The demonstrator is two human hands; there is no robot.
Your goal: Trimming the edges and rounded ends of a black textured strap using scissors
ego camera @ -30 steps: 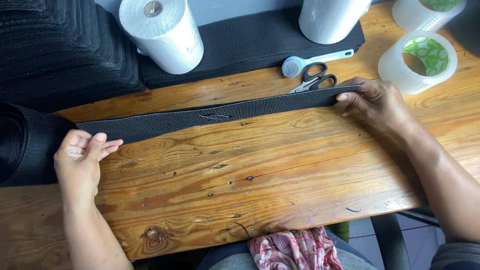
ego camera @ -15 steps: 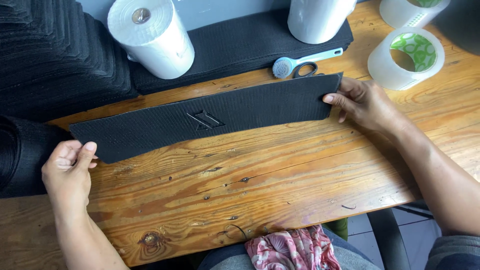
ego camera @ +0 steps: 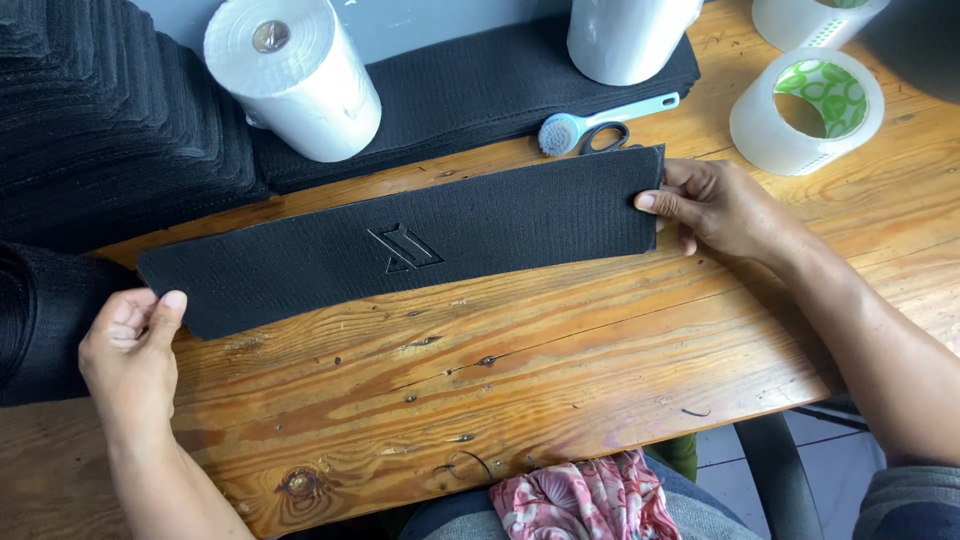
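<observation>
taking the black strip [ego camera: 400, 250] as landmark: open wooden tabletop [ego camera: 520, 380] along its whole near edge, free for a pass from left to right. behind its left half, blocked by a white paper roll [ego camera: 295, 80] and a tall stack of black material [ego camera: 100, 120]. behind its right end, narrowed by scissors [ego camera: 600, 128], touching or just beside the strip's edge. farther right, hemmed by two tape rolls [ego camera: 805, 110], well apart from it.

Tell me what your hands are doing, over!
Left hand and right hand pinch the ends of the black strip. Strip flat on the table. Scissors just behind it.
</observation>
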